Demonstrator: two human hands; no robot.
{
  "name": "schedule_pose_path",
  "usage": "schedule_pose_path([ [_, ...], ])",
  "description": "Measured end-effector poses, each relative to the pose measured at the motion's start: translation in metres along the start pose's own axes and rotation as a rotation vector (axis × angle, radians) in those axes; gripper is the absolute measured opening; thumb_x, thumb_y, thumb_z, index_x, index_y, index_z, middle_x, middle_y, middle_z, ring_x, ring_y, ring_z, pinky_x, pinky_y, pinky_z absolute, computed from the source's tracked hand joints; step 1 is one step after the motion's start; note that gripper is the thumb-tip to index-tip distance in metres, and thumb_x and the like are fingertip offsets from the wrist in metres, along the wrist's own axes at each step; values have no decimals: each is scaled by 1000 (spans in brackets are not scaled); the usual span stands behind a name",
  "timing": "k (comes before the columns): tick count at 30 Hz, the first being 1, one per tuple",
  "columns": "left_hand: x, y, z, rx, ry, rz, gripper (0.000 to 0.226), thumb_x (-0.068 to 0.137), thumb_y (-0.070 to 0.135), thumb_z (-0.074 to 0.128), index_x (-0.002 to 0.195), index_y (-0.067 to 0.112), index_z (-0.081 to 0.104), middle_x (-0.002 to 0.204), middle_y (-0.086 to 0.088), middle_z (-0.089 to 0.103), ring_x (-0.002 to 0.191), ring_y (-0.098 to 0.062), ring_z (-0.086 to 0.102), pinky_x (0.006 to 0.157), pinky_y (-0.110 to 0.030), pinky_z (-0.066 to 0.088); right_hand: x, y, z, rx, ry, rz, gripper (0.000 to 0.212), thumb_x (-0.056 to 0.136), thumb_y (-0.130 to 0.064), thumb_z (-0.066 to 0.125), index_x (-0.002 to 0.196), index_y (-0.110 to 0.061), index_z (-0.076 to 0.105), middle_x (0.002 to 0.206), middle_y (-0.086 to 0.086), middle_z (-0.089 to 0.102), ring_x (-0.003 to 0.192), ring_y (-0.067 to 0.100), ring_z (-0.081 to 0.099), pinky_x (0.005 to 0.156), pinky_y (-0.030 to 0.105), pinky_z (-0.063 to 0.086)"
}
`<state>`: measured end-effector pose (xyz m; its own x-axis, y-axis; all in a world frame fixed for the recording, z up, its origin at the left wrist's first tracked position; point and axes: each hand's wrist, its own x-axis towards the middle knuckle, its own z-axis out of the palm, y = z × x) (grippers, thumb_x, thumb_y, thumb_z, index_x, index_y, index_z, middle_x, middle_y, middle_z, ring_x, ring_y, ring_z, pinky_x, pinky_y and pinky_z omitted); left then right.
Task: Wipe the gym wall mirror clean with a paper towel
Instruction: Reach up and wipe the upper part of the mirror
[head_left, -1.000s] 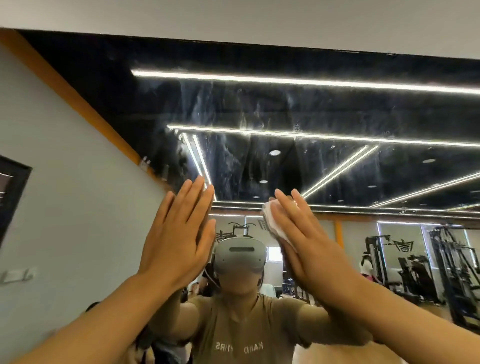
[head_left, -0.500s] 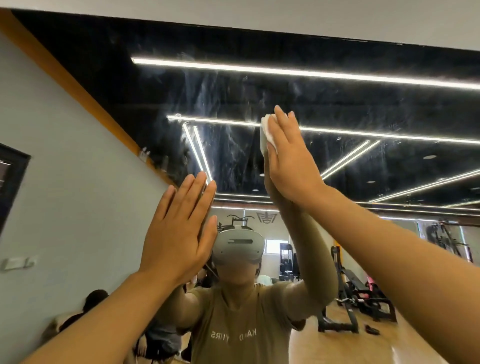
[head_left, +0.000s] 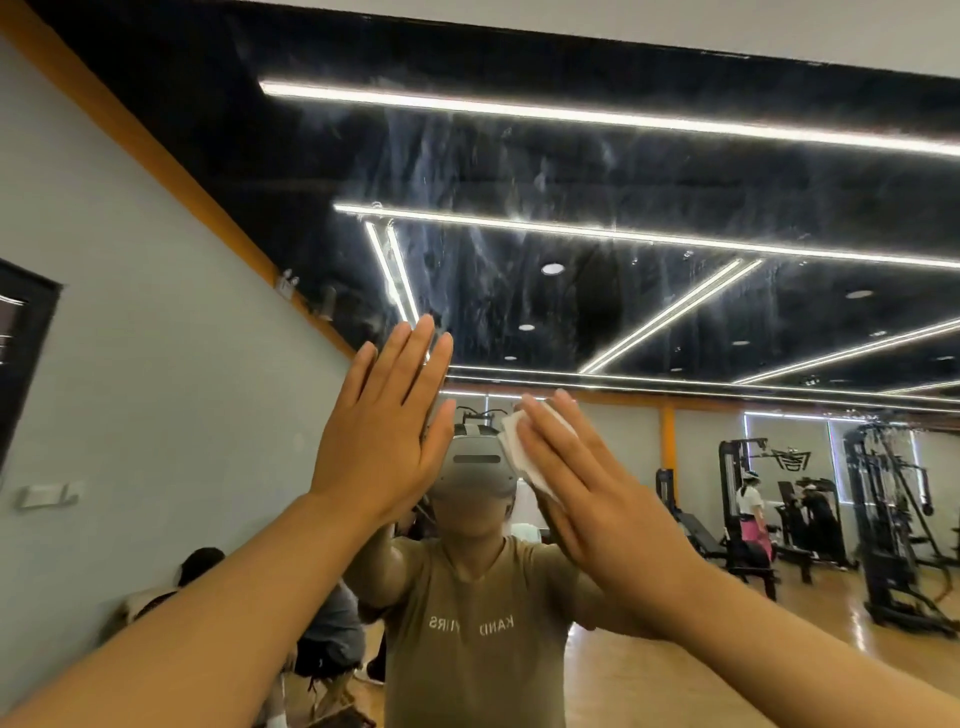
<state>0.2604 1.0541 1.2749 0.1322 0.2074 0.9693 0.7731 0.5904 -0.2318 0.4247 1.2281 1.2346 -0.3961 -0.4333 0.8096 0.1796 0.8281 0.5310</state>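
Mirror (head_left: 597, 171) streaked above towel-pressing right hand (head_left: 597, 499).

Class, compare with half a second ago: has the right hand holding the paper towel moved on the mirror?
Yes. The right hand with the paper towel has come down the mirror, from the reflected light strip to beside the reflected headset.

Above both flat hands the streaked mirror (head_left: 597, 171) lies unobstructed up to its top edge.
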Motion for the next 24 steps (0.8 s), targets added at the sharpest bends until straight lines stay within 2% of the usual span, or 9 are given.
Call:
schedule_pose_path([
  [2, 0, 0, -1, 0, -6, 5, 62, 105, 45, 21, 159, 14, 21, 167, -7, 16, 154, -23, 10, 124, -37, 1, 21, 10, -7, -25, 7, 17, 75, 87, -13, 68, 152, -7, 31, 161, 11, 24, 149, 35, 20, 104, 45, 47],
  [4, 0, -2, -2, 3, -1, 11, 62, 105, 45, 23, 159, 15, 22, 167, -6, 17, 154, -22, 11, 123, -36, 1, 52, 18, -15, -63, 59, 62, 70, 86, -11, 68, 149, -4, 39, 159, 14, 31, 147, 35, 24, 102, 41, 42],
  [8, 1, -6, -5, -19, -8, 34, 62, 104, 45, 26, 159, 17, 21, 166, -5, 18, 153, -18, 9, 123, -34, 1, 120, 32, -32, -2, 133, 266, 57, 100, -7, 55, 153, -5, 34, 165, 10, 20, 153, 30, 9, 117, 37, 21],
  [11, 2, -12, -10, -114, -23, 56, 62, 103, 46, 28, 159, 21, 20, 166, 0, 15, 153, -6, -4, 123, -27, -5, 153, 38, -40, 150, 200, 430, 49, 106, -13, 44, 153, -7, 32, 167, 7, 12, 154, 27, 3, 122, 33, 13],
  [14, -3, -23, -17, -118, -24, 44, 62, 103, 46, 29, 159, 21, 20, 166, 0, 15, 151, -2, -10, 121, -23, -11, 147, 28, -34, 133, 203, 340, 49, 104, -10, 47, 152, -6, 36, 165, 9, 16, 153, 29, 6, 116, 17, -1],
  [16, -10, -32, -23, -100, -42, 5, 63, 102, 46, 27, 159, 20, 21, 166, 0, 12, 152, -5, -8, 121, -23, -13, 128, 22, -30, 9, 183, 221, 50, 102, -6, 50, 150, -4, 40, 163, 10, 23, 152, 31, 12, 118, 22, 6],
  [20, -23, -50, -30, -56, -76, -18, 64, 102, 46, 25, 159, 17, 22, 166, -1, 14, 153, -13, 3, 122, -25, -10, 110, 35, -47, -411, 204, 107, 49, 100, -20, 34, 140, 2, 53, 155, 16, 40, 145, 40, 31, 115, 50, 30],
  [22, -28, -58, -31, -47, -90, -21, 64, 103, 47, 25, 159, 17, 22, 166, -2, 16, 154, -16, 7, 123, -27, -7, 113, 43, -54, -472, 136, 139, 46, 98, -18, 45, 137, 5, 54, 153, 19, 41, 144, 43, 32, 112, 54, 36],
  [24, -32, -61, -30, -57, -102, -23, 64, 103, 47, 25, 159, 17, 22, 166, -3, 17, 154, -18, 9, 123, -29, -5, 114, 36, -53, -414, 3, 131, 53, 101, -32, 47, 144, 0, 48, 156, 17, 37, 147, 39, 27, 115, 52, 31],
])
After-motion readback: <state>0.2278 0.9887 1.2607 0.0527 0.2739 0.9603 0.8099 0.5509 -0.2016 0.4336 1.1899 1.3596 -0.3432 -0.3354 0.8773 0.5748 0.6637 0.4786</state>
